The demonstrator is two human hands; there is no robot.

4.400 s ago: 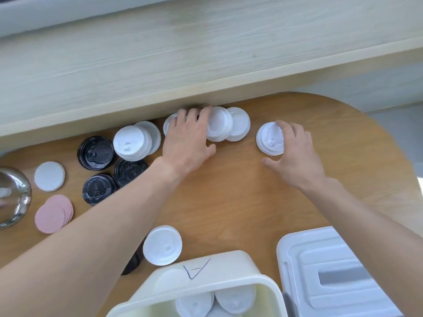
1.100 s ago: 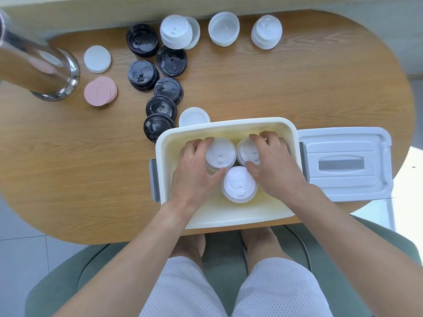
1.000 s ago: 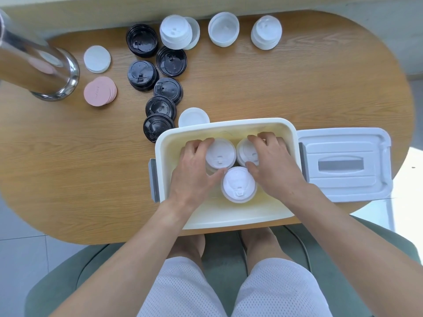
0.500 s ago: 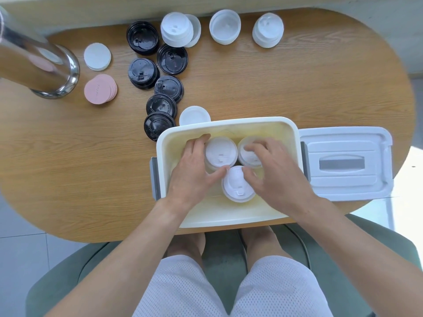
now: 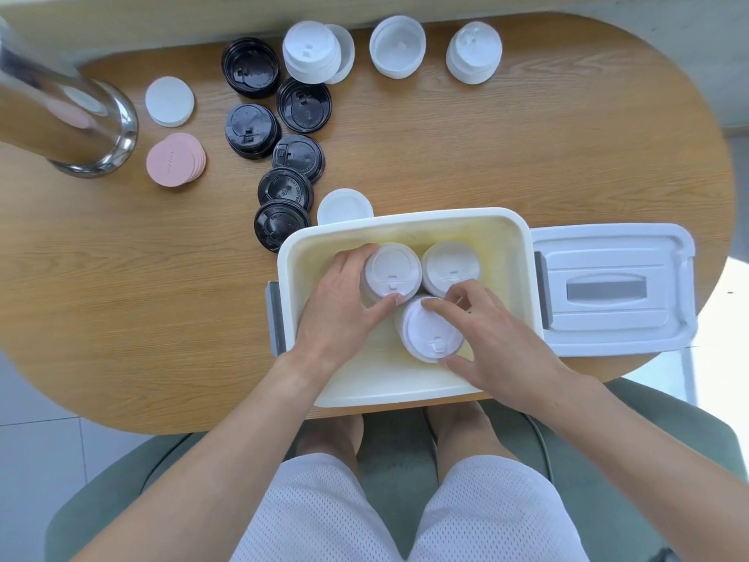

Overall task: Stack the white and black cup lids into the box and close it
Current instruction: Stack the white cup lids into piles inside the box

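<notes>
the left hand (image 5: 344, 314) curls around the far-left stack of white lids (image 5: 391, 271) inside the cream box (image 5: 405, 225), fingers and thumb pinching its sides, likely to steady it. the right hand (image 5: 492, 342) grips the nearer lid stack (image 5: 431, 330) at its rim, probably nudging it snug against the other two. a third stack (image 5: 450, 265) stands untouched beside them. the box cover (image 5: 612, 292) lies just right of the box, ready for closing. black lids (image 5: 289, 188) and more white lids (image 5: 397, 46) wait on the table (image 5: 527, 156). how deep each stack runs is hidden by the box walls; the steel vessel (image 5: 60, 115) is cut off at the frame edge.
</notes>
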